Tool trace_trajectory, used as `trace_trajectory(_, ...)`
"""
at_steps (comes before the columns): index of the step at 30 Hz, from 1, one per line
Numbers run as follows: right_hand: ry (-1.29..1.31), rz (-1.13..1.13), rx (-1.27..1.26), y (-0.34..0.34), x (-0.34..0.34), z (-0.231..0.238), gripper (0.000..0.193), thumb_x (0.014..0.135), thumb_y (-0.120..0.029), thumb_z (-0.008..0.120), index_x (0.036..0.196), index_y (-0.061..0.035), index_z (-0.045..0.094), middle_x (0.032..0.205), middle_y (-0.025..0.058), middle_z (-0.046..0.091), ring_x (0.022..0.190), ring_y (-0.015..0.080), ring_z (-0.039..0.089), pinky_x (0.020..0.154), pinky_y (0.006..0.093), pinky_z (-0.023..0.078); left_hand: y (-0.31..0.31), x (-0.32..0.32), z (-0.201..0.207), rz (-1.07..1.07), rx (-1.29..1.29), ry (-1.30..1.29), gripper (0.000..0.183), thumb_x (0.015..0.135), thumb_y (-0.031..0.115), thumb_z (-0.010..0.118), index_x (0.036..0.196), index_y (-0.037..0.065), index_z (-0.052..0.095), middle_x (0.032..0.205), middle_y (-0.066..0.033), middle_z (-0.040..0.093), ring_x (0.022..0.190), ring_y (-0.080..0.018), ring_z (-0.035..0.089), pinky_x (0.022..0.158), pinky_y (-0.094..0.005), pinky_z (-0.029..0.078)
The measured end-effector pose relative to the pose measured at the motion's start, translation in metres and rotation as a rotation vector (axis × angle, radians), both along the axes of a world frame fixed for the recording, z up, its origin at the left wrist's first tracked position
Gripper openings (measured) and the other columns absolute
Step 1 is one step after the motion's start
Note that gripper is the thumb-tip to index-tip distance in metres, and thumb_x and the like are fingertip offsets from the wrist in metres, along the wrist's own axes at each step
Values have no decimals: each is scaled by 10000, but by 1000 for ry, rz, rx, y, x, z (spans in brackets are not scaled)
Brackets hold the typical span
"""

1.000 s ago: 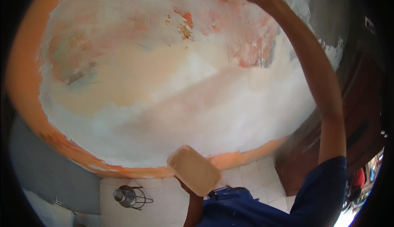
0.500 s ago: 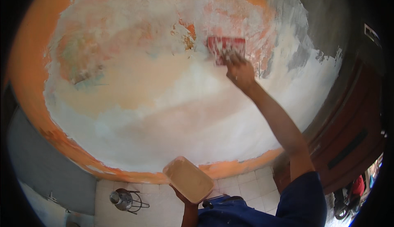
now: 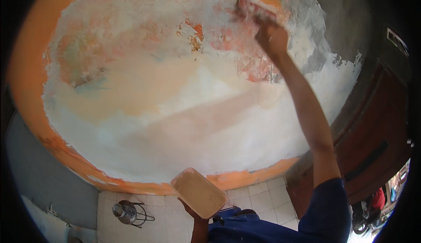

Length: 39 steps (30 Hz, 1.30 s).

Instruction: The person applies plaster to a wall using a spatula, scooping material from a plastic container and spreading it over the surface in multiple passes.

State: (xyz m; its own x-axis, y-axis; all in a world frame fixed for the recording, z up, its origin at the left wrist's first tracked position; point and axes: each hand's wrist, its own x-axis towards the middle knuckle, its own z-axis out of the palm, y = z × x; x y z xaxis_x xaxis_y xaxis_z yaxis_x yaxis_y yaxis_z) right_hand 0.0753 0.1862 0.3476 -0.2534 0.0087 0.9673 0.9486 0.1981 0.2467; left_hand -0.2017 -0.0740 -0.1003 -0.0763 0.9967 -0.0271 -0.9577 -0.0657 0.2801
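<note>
My right hand (image 3: 272,37) is raised high on the wall, closed round a wide red putty knife (image 3: 258,8) smeared with white. The blade lies against or very near the wall, over a patchy area of orange, grey and white; contact is hard to tell. Low in front of me, my left hand (image 3: 193,208) holds a shallow rectangular tub (image 3: 199,193) from beneath and its left side. A smooth beige surface shows in the tub. The wall (image 3: 175,151) is coated in white and cream filler, with bare orange round the edge.
On the tiled floor (image 3: 171,212) at lower left stands a stool (image 3: 139,213) with a rounded metallic vessel (image 3: 124,211) by it. A dark red wooden door (image 3: 372,142) is at the right, a grey panel (image 3: 57,168) at the left. Beyond the door, a wheeled vehicle (image 3: 362,223) shows.
My right hand has moved up and slightly right along the wall with the putty knife, and the arm is stretched further. The tub in my left hand stays nearly in place.
</note>
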Motion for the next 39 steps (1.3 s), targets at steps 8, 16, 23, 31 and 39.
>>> trace_trajectory(8, -54, 91, -195, -17, -44, -187, 558, 631, 21, 572, 1182, -65, 593, 1136, 160, 607, 1095, 325, 590, 829, 373, 545, -1, 3, 9, -12, 45, -12, 750, 899, 697, 239, 1407, 151, 321, 1320, -84, 467, 1166, -287, 508, 941, -490, 459)
trace_trajectory(16, 183, 222, -27, -52, -40, -83, 363, 743, 84, 549, 1066, -41, 657, 975, 171, 675, 784, 303, 666, 574, 344, 540, -6, 6, 23, -21, -12, -52, 761, 880, 720, 262, 1397, 167, 341, 1306, -79, 479, 1145, -309, 520, 926, -522, 457)
trace_trajectory(23, 21, 142, -56, -3, -82, -79, 565, 704, 36, 556, 1263, -42, 538, 1336, 175, 497, 1193, 346, 518, 885, 402, 515, -1, -3, 5, 75, -12, 77, 751, 886, 705, 291, 1405, 164, 342, 1337, -80, 460, 1179, -301, 499, 947, -512, 443)
trace_trajectory(31, -183, -59, -529, 13, -88, -186, 525, 810, -96, 502, 1306, 69, 456, 1408, 290, 354, 1302, 464, 344, 981, 511, 426, 5, -3, 34, 128, -6, -49, 769, 894, 699, 261, 1441, 160, 290, 1410, -80, 401, 1241, -296, 450, 1006, -496, 400)
trace_trajectory(39, 108, 263, -550, -69, -103, -168, 383, 644, 43, 571, 1001, -31, 686, 947, 198, 663, 725, 315, 658, 610, 385, 540, 14, -15, 6, 49, 26, 55, 772, 891, 714, 214, 1418, 158, 311, 1348, -92, 451, 1200, -307, 483, 962, -529, 433)
